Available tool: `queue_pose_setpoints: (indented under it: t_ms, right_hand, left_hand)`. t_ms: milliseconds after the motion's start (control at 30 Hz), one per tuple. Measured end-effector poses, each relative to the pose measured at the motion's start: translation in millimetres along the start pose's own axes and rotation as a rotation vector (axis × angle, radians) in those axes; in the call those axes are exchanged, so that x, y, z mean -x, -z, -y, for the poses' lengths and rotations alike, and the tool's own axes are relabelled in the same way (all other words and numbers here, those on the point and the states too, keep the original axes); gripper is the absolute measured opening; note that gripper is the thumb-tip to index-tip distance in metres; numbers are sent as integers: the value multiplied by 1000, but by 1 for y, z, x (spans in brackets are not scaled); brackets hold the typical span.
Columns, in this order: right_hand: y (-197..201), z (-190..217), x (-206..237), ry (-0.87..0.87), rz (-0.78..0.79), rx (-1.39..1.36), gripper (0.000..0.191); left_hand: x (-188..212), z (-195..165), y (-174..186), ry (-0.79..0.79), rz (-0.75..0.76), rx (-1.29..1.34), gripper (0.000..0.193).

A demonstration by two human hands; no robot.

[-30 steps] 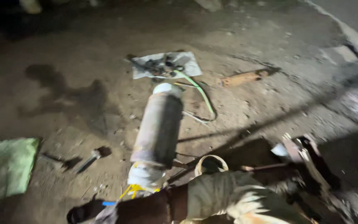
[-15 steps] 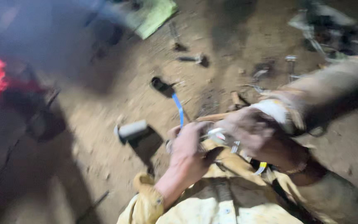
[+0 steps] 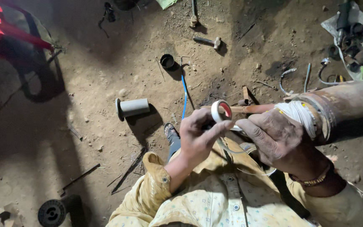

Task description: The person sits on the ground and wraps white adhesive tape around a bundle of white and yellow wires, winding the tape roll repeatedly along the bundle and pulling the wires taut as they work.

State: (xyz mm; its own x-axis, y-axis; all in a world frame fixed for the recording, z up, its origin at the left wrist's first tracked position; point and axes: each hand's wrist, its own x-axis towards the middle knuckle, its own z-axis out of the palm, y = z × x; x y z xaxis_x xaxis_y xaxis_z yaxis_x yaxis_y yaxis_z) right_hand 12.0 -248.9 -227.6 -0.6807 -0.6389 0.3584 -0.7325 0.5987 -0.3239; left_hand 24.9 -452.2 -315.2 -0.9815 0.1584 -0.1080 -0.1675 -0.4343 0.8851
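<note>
The rusty motor cylinder (image 3: pixel 349 103) in front of you lies with its long axis left to right, its white-wound end pointing left. Your right hand (image 3: pixel 280 138) fingers close beside that winding, while your left hand (image 3: pixel 198 136) fingers pinch the white tape roll (image 3: pixel 221 111), held upright just left of it.

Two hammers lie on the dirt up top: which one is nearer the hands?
The hammer lying crosswise with its head pointing right; the other hammer lies farther up, near the frame's top edge, handle running upward.

Bare dirt floor (image 3: pixel 106 84) here. A hammer (image 3: pixel 206 41), a grey flanged sleeve (image 3: pixel 132 108), a small black cup (image 3: pixel 167 61) and a blue wire (image 3: pixel 184 94) lie scattered on it.
</note>
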Motion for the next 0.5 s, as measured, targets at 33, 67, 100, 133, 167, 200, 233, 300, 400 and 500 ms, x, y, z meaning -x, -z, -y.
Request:
queue_pose_setpoints:
  t_ms: [33, 67, 100, 133, 167, 200, 233, 300, 400, 500]
  right_hand:
    - [0, 1, 0, -1, 12, 46, 43]
    - [0, 1, 1, -5, 26, 91, 42]
    - [1, 0, 1, 2, 17, 89, 44]
    - [1, 0, 1, 8, 8, 85, 47]
    - [2, 0, 2, 12, -3, 83, 49]
    - [3, 0, 2, 6, -25, 102, 48]
    - [4, -1, 2, 4, -50, 122, 46]
    - [6, -1, 1, -9, -56, 108, 44]
    - [5, 2, -4, -20, -15, 34, 42]
    - [3, 8, -10, -15, -7, 25, 41]
  left_hand:
    - [-5, 1, -3, 47, 31, 44, 23]
    - [-9, 2, -5, 97, 62, 89, 24]
    - [-10, 1, -7, 151, 93, 135, 26]
    - [-10, -3, -7, 49, 46, 37, 40]
    - [-7, -7, -8, -51, 3, -63, 56]
    - [-3, -12, -9, -155, -37, -161, 72]
    - [1, -19, -6, -278, 44, -388, 74]
    - [10, -31, 1, -519, 213, -843, 80]
    - [15, -36, 2, -472, 289, -1065, 68]
    - [14, -31, 5, -407, 363, -1003, 49]
